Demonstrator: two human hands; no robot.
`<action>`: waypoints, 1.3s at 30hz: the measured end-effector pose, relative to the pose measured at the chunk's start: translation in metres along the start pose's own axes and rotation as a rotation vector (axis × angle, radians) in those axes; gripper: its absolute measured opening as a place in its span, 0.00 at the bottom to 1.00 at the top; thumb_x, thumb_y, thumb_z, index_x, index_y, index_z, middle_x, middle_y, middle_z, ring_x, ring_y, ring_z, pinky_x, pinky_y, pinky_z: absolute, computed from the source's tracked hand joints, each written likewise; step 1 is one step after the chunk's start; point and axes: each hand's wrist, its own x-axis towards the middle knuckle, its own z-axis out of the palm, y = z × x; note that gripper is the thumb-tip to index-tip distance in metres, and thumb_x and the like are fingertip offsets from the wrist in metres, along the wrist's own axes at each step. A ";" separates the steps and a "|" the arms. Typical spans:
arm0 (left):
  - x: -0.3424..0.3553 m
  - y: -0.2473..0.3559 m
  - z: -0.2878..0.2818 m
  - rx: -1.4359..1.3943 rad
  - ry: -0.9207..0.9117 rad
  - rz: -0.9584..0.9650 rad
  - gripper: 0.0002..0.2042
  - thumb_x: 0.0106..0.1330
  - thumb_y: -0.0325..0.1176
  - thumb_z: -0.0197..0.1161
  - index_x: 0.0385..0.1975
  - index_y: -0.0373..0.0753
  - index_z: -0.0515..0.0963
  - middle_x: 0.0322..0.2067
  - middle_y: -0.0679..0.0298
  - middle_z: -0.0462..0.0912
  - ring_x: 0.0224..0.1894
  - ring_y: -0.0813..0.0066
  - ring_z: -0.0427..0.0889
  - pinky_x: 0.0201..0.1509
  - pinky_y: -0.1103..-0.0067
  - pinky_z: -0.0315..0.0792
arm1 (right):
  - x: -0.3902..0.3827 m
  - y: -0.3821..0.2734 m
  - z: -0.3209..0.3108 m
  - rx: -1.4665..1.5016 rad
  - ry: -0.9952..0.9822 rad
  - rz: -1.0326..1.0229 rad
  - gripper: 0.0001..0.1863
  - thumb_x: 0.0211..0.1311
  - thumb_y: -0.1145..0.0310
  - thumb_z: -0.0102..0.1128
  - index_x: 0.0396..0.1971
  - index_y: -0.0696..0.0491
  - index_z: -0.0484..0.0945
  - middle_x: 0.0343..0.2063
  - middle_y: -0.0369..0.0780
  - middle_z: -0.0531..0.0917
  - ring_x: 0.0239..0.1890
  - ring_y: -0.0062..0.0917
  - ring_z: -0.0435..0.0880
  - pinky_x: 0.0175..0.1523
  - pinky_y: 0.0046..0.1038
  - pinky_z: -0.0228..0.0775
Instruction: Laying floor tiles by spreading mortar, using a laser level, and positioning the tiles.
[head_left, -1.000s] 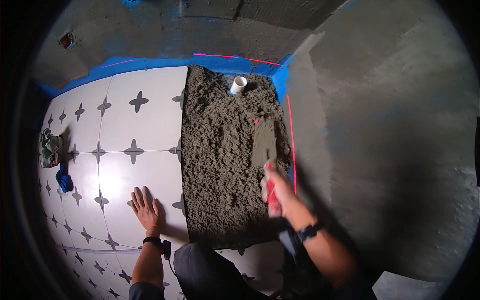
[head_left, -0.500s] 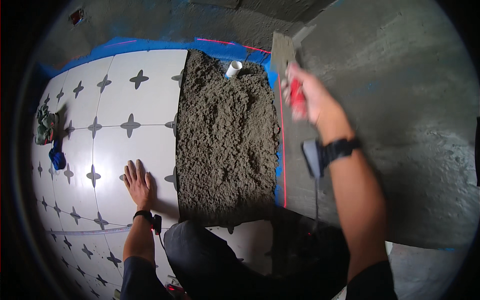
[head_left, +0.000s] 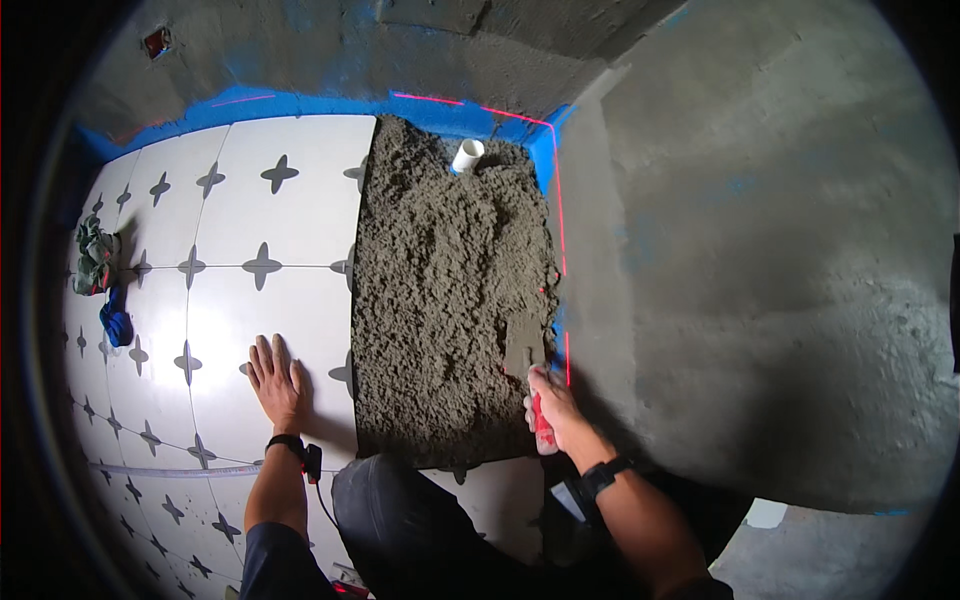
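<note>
Head view, looking down at a floor under tiling. The right hand (head_left: 552, 408) is closed around the red handle of a trowel (head_left: 524, 345), whose grey, mortar-coated blade lies flat on the right edge of the mortar bed (head_left: 450, 300), close to the base of the rendered wall (head_left: 760, 260). The left hand (head_left: 275, 380) is open, fingers spread, palm pressed flat on a white floor tile (head_left: 290, 210) patterned with dark four-pointed stars; it holds nothing and sits just left of the mortar's edge.

The mortar bed is a coarse grey strip running from the person's knee (head_left: 400, 510) to the far wall, bounded on the left by the laid tiles and on the right by the wall. A short white pipe stub (head_left: 467, 155) stands upright in the mortar near its far end. A blue waterproofing band (head_left: 300, 103) lines the foot of the far wall and the corner. A red laser line (head_left: 560, 230) runs across the far wall's base and down along the right edge of the mortar, passing just beside the trowel.

At the far left, on the tiles, lie a crumpled greenish rag (head_left: 95, 255) and, just below it, a small blue object (head_left: 117, 322). Each wrist carries a dark band
</note>
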 end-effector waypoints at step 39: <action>0.003 0.003 -0.008 -0.052 -0.054 -0.016 0.31 0.67 0.42 0.49 0.72 0.47 0.57 0.74 0.55 0.51 0.76 0.54 0.46 0.78 0.60 0.37 | 0.166 -0.224 0.010 -1.241 0.361 -0.603 0.29 0.64 0.57 0.54 0.54 0.67 0.67 0.44 0.57 0.82 0.44 0.48 0.84 0.49 0.44 0.75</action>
